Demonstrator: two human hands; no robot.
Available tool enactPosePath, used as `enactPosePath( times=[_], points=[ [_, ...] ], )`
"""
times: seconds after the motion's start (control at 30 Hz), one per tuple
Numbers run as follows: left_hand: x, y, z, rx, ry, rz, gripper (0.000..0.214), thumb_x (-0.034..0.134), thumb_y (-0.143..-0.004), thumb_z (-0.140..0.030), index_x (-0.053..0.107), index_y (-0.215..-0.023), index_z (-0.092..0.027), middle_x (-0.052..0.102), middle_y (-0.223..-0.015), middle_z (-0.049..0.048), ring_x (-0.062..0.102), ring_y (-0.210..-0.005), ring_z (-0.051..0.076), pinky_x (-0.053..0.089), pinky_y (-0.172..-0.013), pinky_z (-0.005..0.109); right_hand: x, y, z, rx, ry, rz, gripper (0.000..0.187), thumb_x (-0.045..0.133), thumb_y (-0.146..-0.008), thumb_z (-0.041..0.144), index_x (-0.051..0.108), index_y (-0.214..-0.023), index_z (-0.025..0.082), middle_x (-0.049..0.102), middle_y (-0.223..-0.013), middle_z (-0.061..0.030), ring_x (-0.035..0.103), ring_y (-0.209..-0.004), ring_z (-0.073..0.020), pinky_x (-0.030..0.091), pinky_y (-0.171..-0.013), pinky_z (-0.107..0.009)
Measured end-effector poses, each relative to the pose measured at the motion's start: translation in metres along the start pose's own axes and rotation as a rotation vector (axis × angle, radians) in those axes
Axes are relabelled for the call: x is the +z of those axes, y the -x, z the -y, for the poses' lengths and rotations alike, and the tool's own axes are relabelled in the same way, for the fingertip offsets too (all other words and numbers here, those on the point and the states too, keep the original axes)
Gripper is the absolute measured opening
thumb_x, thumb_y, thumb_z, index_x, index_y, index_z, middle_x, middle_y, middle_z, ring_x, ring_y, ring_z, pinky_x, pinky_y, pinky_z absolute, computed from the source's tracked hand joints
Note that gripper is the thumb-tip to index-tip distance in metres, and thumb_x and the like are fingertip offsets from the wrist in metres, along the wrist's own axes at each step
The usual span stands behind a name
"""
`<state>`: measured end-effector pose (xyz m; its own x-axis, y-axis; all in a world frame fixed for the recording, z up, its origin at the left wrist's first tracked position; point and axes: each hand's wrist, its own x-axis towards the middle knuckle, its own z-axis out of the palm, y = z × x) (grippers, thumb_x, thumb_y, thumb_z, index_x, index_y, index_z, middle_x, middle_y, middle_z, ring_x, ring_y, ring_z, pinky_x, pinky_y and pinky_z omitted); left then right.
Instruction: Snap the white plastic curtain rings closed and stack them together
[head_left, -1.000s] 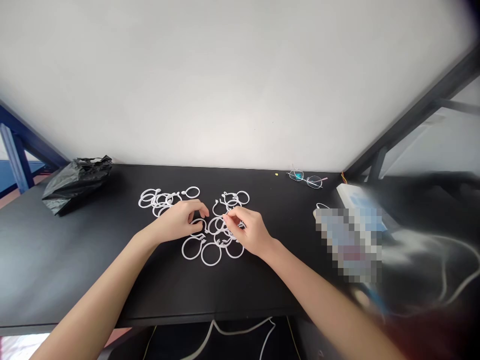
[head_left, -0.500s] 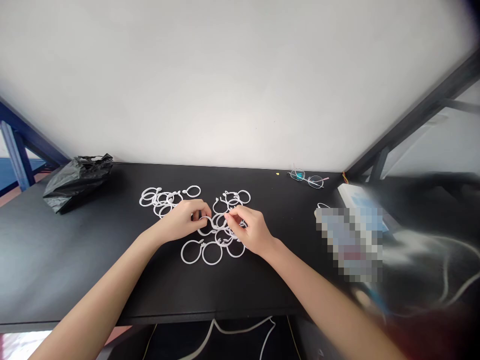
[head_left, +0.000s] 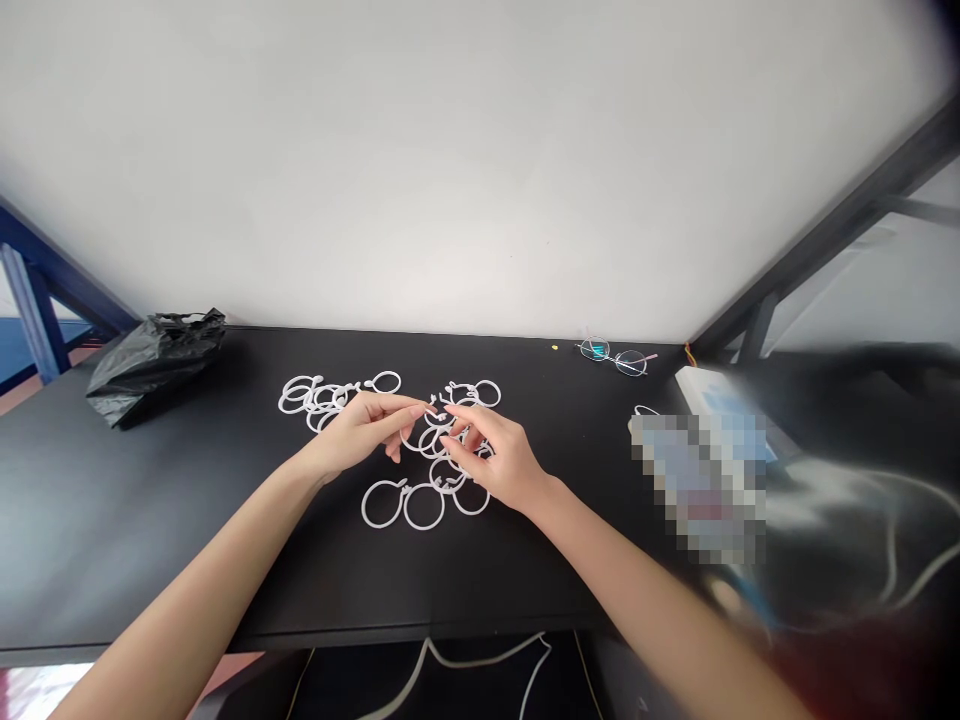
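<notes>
Several white plastic rings with small clasp ends lie in a loose cluster on the black table, among them a ring point(head_left: 424, 528) at the cluster's near side. My left hand point(head_left: 364, 432) pinches one white ring point(head_left: 406, 440) between thumb and forefinger, and the ring hangs below the fingertips. Close to its clasp end is my right hand point(head_left: 499, 455), with thumb and forefinger apart and nothing visible between them. Behind my left hand, a second group of rings point(head_left: 297, 392) lies overlapping, partly hidden by that hand.
A crumpled black plastic bag point(head_left: 157, 365) sits at the far left of the table point(head_left: 315, 580). Eyeglasses point(head_left: 631, 362) lie by the white wall on the right. A white-and-blue box point(head_left: 701, 385) and a blurred-out item lie at the right edge. Pale cables point(head_left: 480, 660) hang below the table.
My left hand has raised and turned the pinched ring a little, its fingertips now pointing right. My right thumb and forefinger have spread apart.
</notes>
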<state>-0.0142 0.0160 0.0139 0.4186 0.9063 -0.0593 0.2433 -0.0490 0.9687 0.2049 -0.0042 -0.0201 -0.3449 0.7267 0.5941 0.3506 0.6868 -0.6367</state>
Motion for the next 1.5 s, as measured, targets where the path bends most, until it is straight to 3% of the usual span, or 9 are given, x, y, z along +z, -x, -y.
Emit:
enactPosePath(
  times=[0.23,0.4,0.47,0.57,0.7,0.87,1.1,1.3,1.5],
  points=[
    [0.003,-0.002,0.007,-0.077,0.124,0.015,0.032,0.067,-0.084,-0.049,0.076,-0.088,-0.019,0.051,-0.058,-0.003,0.046,-0.049,0.008,0.05,-0.048,0.022,-0.001,-0.001,0.001,-0.033,-0.08,0.081,0.015,0.058,-0.096,0.026,0.067,-0.105,0.02,0.068,-0.089,-0.005,0.063,-0.064,-0.0113,0.056,-0.061,-0.024],
    [0.01,-0.003,0.006,-0.082,0.107,0.04,0.035,0.061,-0.088,-0.05,0.073,-0.084,-0.017,0.042,-0.053,-0.0049,0.046,-0.049,0.009,0.047,-0.047,0.021,-0.002,-0.002,0.005,-0.008,-0.111,0.089,0.01,0.058,-0.095,0.023,0.066,-0.098,0.019,0.067,-0.089,-0.0049,0.062,-0.066,-0.0111,0.055,-0.059,-0.023],
    [0.014,-0.002,0.005,-0.047,0.05,0.006,0.037,0.055,-0.091,-0.051,0.07,-0.087,-0.017,0.042,-0.056,-0.0051,0.045,-0.048,0.009,0.046,-0.046,0.021,-0.002,-0.003,0.006,0.028,-0.129,0.077,0.009,0.058,-0.094,0.023,0.066,-0.095,0.019,0.068,-0.086,-0.0039,0.063,-0.067,-0.0116,0.055,-0.059,-0.023],
    [0.022,0.0,0.004,0.06,-0.05,-0.091,0.038,0.045,-0.096,-0.051,0.062,-0.109,-0.019,0.051,-0.07,-0.0031,0.047,-0.05,0.009,0.046,-0.047,0.023,-0.001,-0.004,0.007,0.101,-0.152,0.02,0.01,0.059,-0.093,0.026,0.067,-0.092,0.02,0.069,-0.082,-0.0028,0.066,-0.066,-0.0124,0.056,-0.06,-0.024],
    [0.028,0.004,0.005,0.254,-0.337,-0.141,0.039,0.05,-0.095,-0.046,0.051,-0.125,-0.021,0.057,-0.083,-0.0005,0.049,-0.06,0.011,0.045,-0.056,0.024,0.001,-0.005,0.006,0.183,-0.218,-0.037,0.01,0.063,-0.09,0.028,0.068,-0.09,0.019,0.07,-0.081,-0.003,0.067,-0.063,-0.0129,0.057,-0.058,-0.024],
    [0.028,0.005,0.009,0.342,-0.493,-0.199,0.029,0.051,-0.095,-0.043,0.054,-0.108,-0.018,0.053,-0.07,-0.0029,0.047,-0.058,0.012,0.042,-0.057,0.024,0.002,-0.005,0.01,0.222,-0.28,-0.029,0.012,0.066,-0.089,0.031,0.067,-0.09,0.019,0.071,-0.08,-0.0027,0.067,-0.062,-0.0131,0.056,-0.058,-0.024],
    [0.03,0.006,0.001,0.325,-0.454,-0.203,0.026,0.042,-0.096,-0.041,0.053,-0.089,-0.019,0.045,-0.058,-0.0052,0.041,-0.051,0.012,0.038,-0.053,0.024,-0.003,-0.002,0.012,0.025,-0.031,0.114,0.019,0.044,-0.1,0.027,0.056,-0.087,0.02,0.061,-0.073,0.0,0.055,-0.059,-0.011,0.045,-0.057,-0.023],
    [0.034,0.008,-0.003,0.313,-0.443,-0.234,0.028,0.038,-0.094,-0.039,0.056,-0.087,-0.018,0.049,-0.059,-0.0037,0.04,-0.05,0.011,0.036,-0.05,0.023,-0.003,-0.003,0.011,-0.046,0.065,0.151,0.022,0.037,-0.103,0.026,0.048,-0.085,0.022,0.055,-0.069,0.0019,0.047,-0.054,-0.01,0.036,-0.053,-0.022],
    [0.036,0.008,-0.006,0.307,-0.381,-0.226,0.028,0.039,-0.094,-0.038,0.055,-0.086,-0.017,0.044,-0.054,-0.0061,0.038,-0.046,0.01,0.033,-0.047,0.022,-0.002,-0.005,0.012,-0.057,-0.027,0.139,0.02,0.037,-0.103,0.026,0.043,-0.084,0.023,0.047,-0.064,0.0047,0.04,-0.051,-0.0092,0.033,-0.051,-0.022]
  ],
)
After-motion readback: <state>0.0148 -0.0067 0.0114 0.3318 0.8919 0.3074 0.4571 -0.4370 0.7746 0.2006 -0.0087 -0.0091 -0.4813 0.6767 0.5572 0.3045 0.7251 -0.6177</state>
